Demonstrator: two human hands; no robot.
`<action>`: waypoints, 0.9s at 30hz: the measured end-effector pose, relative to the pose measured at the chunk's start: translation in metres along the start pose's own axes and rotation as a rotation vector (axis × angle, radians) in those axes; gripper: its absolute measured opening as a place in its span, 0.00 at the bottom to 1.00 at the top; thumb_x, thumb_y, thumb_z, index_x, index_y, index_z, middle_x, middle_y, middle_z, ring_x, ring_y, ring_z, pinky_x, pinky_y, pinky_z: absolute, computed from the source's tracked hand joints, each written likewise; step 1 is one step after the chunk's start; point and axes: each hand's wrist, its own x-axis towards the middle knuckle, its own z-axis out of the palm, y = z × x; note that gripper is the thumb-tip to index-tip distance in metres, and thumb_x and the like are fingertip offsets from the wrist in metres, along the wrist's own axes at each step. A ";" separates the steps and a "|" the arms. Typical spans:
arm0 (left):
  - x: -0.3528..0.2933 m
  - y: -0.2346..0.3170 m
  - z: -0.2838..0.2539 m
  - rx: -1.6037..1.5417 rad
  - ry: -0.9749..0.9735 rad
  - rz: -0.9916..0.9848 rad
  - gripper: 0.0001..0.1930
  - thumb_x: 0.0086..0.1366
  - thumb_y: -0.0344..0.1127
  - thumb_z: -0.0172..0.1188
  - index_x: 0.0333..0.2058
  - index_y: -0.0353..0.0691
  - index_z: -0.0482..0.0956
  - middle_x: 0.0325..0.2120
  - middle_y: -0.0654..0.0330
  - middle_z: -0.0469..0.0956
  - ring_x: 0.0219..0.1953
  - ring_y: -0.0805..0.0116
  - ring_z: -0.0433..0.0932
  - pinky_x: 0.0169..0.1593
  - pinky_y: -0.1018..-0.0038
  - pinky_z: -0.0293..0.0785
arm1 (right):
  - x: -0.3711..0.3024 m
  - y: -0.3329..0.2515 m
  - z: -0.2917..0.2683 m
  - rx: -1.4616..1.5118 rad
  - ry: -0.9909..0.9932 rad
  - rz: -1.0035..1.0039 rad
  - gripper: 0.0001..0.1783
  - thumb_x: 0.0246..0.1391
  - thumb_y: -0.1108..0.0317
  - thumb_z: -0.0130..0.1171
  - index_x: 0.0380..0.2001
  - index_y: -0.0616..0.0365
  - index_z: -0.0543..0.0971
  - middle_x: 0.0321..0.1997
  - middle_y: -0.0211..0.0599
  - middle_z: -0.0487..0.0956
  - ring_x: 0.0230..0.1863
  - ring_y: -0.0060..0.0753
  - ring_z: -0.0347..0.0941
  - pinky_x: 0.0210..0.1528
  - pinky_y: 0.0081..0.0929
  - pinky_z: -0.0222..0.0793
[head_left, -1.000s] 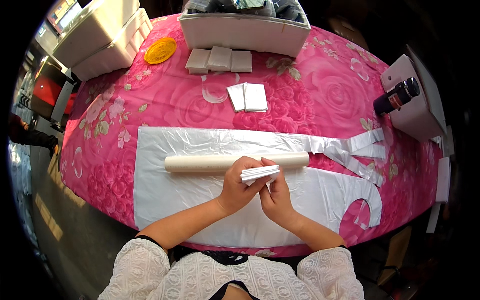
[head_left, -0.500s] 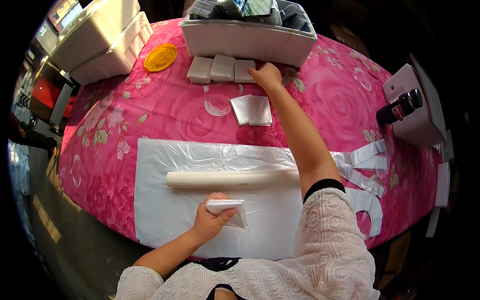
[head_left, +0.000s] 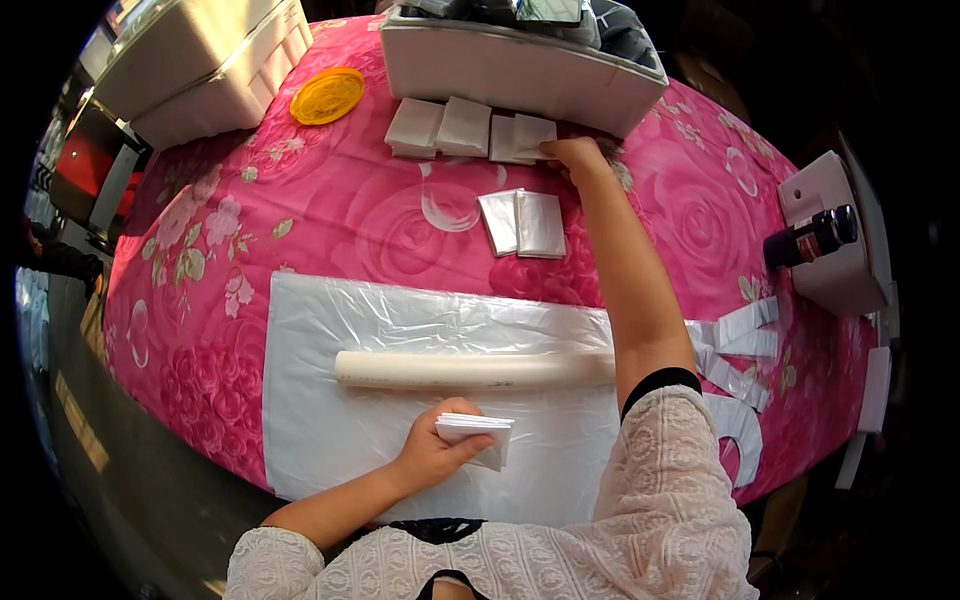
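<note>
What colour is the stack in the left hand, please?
The stack is white, clearest in head view.

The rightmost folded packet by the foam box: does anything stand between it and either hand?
Nothing visible blocks the right hand, which is at the rightmost packet's right edge. Between the left hand and that packet lie the cream tube and, farther off, two folded packets.

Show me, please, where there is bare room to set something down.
Bare pink cloth lies between the yellow disc and plastic sheet, left of the silvery packets, and also between the right forearm and dark bottle. It is crowded before the far foam box, where white packets line up and the right hand pinches one.
</note>
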 end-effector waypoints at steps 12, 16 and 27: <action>-0.003 -0.004 -0.002 0.009 0.037 -0.050 0.09 0.56 0.31 0.62 0.34 0.38 0.72 0.29 0.67 0.71 0.33 0.80 0.68 0.37 0.82 0.66 | -0.039 -0.032 0.020 -0.605 0.111 -0.141 0.35 0.29 0.43 0.64 0.37 0.61 0.79 0.41 0.46 0.78 0.44 0.40 0.75 0.43 0.32 0.70; -0.003 -0.004 -0.001 0.021 0.049 -0.063 0.09 0.56 0.30 0.62 0.34 0.38 0.72 0.30 0.66 0.72 0.33 0.80 0.69 0.37 0.82 0.66 | -0.040 -0.031 0.018 -0.636 0.133 -0.179 0.34 0.30 0.43 0.64 0.36 0.60 0.79 0.40 0.45 0.78 0.43 0.41 0.75 0.43 0.33 0.70; -0.001 -0.002 -0.009 0.291 0.110 0.179 0.09 0.51 0.27 0.64 0.29 0.38 0.73 0.26 0.62 0.73 0.30 0.73 0.72 0.33 0.78 0.67 | -0.122 -0.006 0.012 -0.175 -0.022 -0.792 0.28 0.50 0.49 0.55 0.43 0.64 0.73 0.43 0.44 0.75 0.44 0.39 0.72 0.45 0.32 0.67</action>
